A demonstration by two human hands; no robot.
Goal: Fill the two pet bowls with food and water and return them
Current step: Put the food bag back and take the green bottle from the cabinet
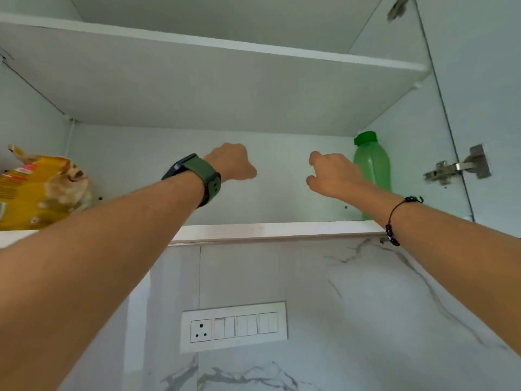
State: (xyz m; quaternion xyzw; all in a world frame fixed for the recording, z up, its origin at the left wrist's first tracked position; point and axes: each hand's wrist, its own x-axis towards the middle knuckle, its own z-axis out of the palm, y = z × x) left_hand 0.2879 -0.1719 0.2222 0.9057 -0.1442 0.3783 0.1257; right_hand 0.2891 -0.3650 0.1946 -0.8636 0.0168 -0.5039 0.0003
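Note:
I look up into an open wall cabinet. A yellow pet food bag [36, 190] with a dog picture lies on the lower shelf [267, 229] at the far left. A green plastic water bottle [373, 162] with a green cap stands upright at the shelf's right end. My left hand [231, 162], with a green-strapped watch on the wrist, is raised inside the cabinet with fingers curled and nothing in it. My right hand [332, 173] reaches up just left of the bottle, fingers bent and apart, holding nothing; it partly overlaps the bottle's left side. No pet bowls are in view.
An upper shelf [225, 46] spans the cabinet above my hands. The open cabinet door [485, 94] and its metal hinge [456, 167] stand at the right. Below the cabinet a marble-patterned wall carries a switch and socket panel [234, 325].

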